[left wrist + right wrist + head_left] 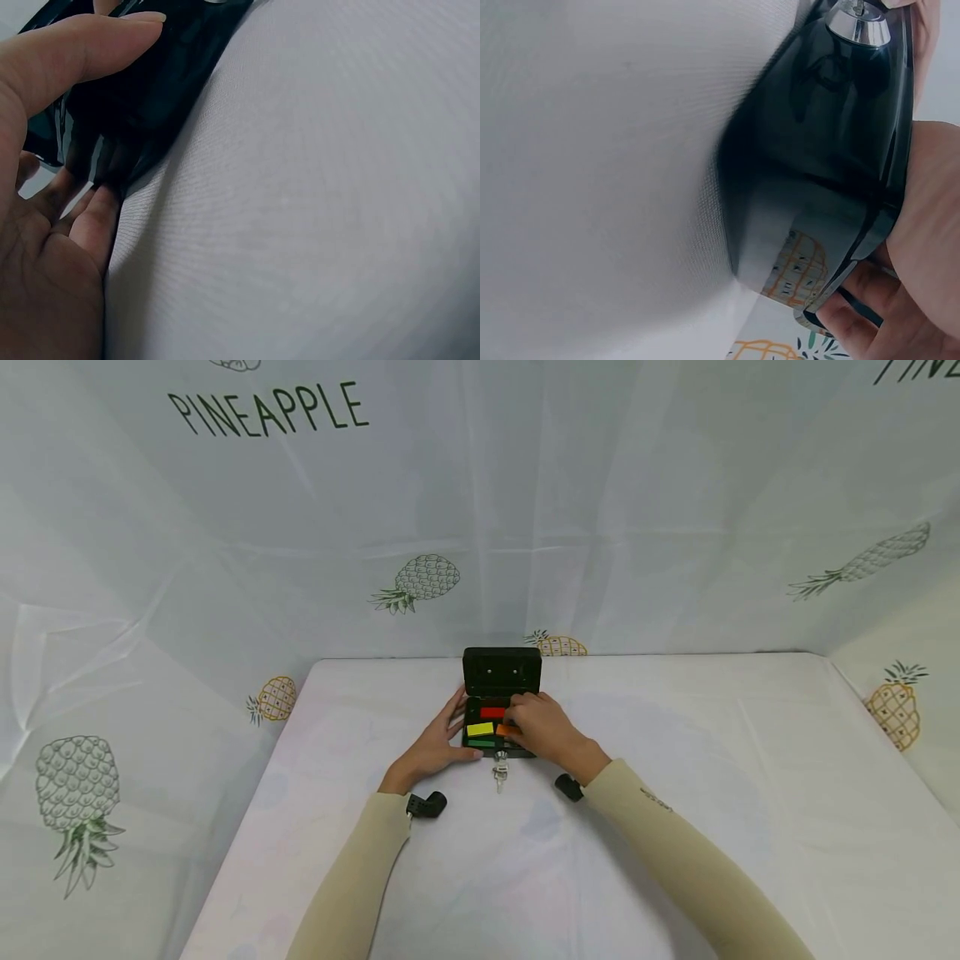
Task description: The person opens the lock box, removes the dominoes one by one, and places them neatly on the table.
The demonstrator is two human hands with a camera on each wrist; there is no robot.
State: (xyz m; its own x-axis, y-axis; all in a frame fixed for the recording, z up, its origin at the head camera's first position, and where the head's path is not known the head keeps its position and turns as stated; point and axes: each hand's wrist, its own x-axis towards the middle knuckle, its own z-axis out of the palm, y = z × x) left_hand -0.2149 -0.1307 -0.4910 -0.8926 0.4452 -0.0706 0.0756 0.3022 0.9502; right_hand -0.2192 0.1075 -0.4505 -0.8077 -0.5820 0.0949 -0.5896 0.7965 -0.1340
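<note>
A black cash box [471, 703] stands on the table with its lid [502, 670] raised. Inside lie a red block [492, 713], a yellow block [480, 728] and a green block [481, 743]. My left hand [431, 749] holds the box's left front corner, fingers along the side and thumb at the front edge. My right hand [546, 727] reaches over the right part of the box with curled fingers. An orange block [502, 729] shows at its thumb and fingers, partly covered; the right wrist view hides the fingertips' contact.
Keys [500, 774] hang from the silver lock [859, 24] on the box's front. A white cloth covers the table [675, 735]. Behind it hangs a pineapple-print curtain [637, 527], close to the lid.
</note>
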